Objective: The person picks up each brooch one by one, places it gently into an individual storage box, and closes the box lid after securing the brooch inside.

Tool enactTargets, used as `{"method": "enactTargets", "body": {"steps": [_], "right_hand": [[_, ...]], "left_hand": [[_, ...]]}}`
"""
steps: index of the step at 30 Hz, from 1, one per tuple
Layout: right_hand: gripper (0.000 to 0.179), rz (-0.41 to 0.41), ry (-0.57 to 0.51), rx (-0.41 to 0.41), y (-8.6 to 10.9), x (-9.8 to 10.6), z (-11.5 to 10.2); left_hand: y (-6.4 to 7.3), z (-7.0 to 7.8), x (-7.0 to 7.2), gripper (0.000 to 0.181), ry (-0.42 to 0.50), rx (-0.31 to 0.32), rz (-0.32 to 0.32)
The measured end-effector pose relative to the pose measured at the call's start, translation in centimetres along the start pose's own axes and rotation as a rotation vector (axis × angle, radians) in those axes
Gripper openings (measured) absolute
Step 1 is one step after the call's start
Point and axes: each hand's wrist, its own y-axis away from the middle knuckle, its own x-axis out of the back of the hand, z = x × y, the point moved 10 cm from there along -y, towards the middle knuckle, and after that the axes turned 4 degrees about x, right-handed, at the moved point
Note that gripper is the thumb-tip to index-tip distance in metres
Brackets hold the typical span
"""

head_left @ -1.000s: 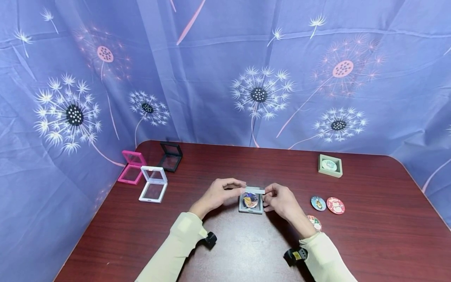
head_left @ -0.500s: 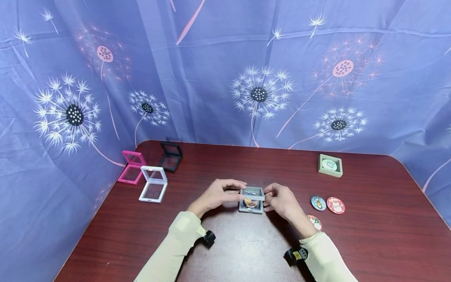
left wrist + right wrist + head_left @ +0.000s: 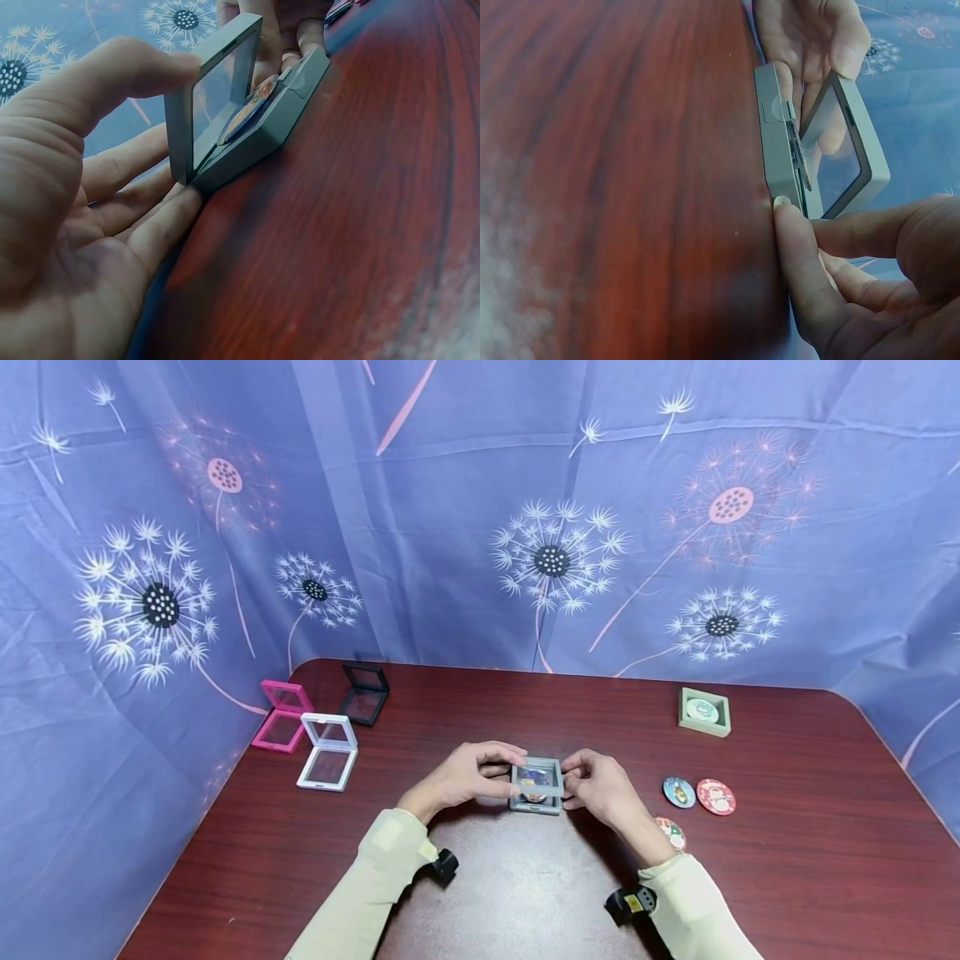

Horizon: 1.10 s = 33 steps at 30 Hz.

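A grey display case (image 3: 536, 811) lies on the table between both hands, its clear-windowed lid (image 3: 217, 101) half lowered over the base. A round picture badge (image 3: 247, 116) rests in the base, seen partly through the lid's film in the head view. My left hand (image 3: 467, 779) holds the case's left side; its thumb presses the lid's edge while the other fingers lie by the hinge. On the opposite side, my right hand (image 3: 600, 785) pinches the base near the hinge corner, thumb and forefinger at its edge (image 3: 784, 199).
At the left stand open pink (image 3: 279, 730), white (image 3: 322, 785) and black (image 3: 365, 703) display cases. Right of my hands lie a blue badge (image 3: 678, 792), a red badge (image 3: 716, 797) and another badge (image 3: 672, 834) partly behind my forearm. A green case with a badge (image 3: 704, 711) sits farther back.
The case's lid has swung from nearly upright down toward me, over the badge. My left thumb has moved slightly nearer me with it; my right hand has stayed in place.
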Motion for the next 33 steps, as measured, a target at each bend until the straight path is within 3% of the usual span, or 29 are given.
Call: {"method": "enactTargets", "body": {"steps": [28,33], "right_hand": [[0.015,-0.009,0.003,0.000,0.05,0.00,-0.21],[0.015,-0.008,0.007,0.005,0.08,0.03,-0.19]], "left_hand": [[0.18,0.41,-0.23,0.042,-0.015,-0.010,-0.026],[0.22,0.27,0.08,0.034,-0.105,0.010,0.018]]}}
